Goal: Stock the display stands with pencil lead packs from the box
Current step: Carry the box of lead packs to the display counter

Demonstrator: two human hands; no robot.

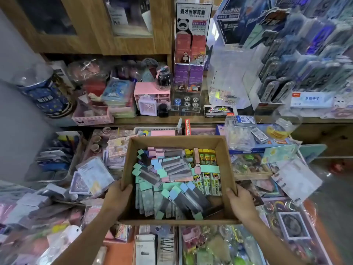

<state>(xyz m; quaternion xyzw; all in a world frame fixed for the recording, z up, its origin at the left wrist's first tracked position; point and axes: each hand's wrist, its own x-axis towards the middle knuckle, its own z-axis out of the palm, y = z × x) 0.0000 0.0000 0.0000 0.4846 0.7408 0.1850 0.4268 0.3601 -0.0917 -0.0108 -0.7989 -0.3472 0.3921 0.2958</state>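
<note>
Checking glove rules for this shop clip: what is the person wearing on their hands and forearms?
Nothing that shows. The left hand and right hand are bare, with no gloves, and I see no rings. The left forearm and right forearm are uncovered down to the frame's lower edge: no sleeves, watch or bracelet in view.

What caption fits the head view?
Left hand and right hand grip a cardboard box of pencil lead packs over stationery goods.

Far shelf, L to R: blue patterned tub (pixel 45 96), pink mini drawer unit (pixel 151 93) w/ dark jar (pixel 163 78) on top, black ink bottle (pixel 163 110) just beside it. Wooden glass-front cabinet (pixel 91 39) far left; panda placard (pixel 193 18) far centre.
</note>
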